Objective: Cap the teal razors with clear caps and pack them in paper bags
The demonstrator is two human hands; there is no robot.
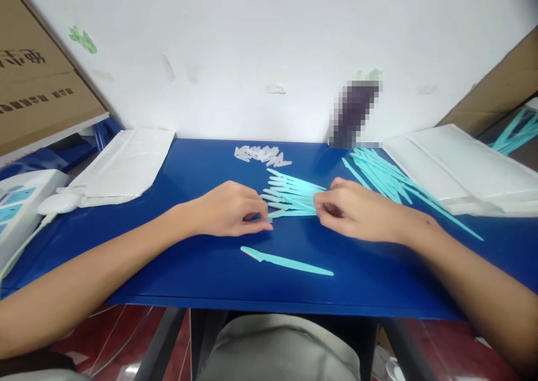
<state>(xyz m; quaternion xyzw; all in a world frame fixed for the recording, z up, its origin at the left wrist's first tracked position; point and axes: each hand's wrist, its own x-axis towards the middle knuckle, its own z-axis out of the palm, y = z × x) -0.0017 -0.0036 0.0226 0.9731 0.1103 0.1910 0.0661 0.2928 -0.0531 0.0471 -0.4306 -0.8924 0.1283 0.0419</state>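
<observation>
Both bare hands work over a blue surface (180,269), the left hand (239,210) and the right hand (347,208) facing each other across a fanned row of turquoise razors (292,189). The left hand's grip is pinched together on a small clear piece (270,220), at the head of the razor nearest the person. The right hand's grip is drawn together on the handle end of that same razor; whether it takes in neighbouring handles is hidden by the fingers. The row's pale heads point left and its handles converge to the right. A single razor (292,263) lies apart, nearer the person, its head also to the left. Beyond the row, close to the white wall (210,61), sits a small heap of clear caps (260,155). A loose pile of turquoise razors (378,173) rests beyond the right hand, beside a white packet (474,168). Another pale packet (126,162) lies at the far left, near a power strip (31,196) with a white plug (59,203), below a cardboard box (37,84).
</observation>
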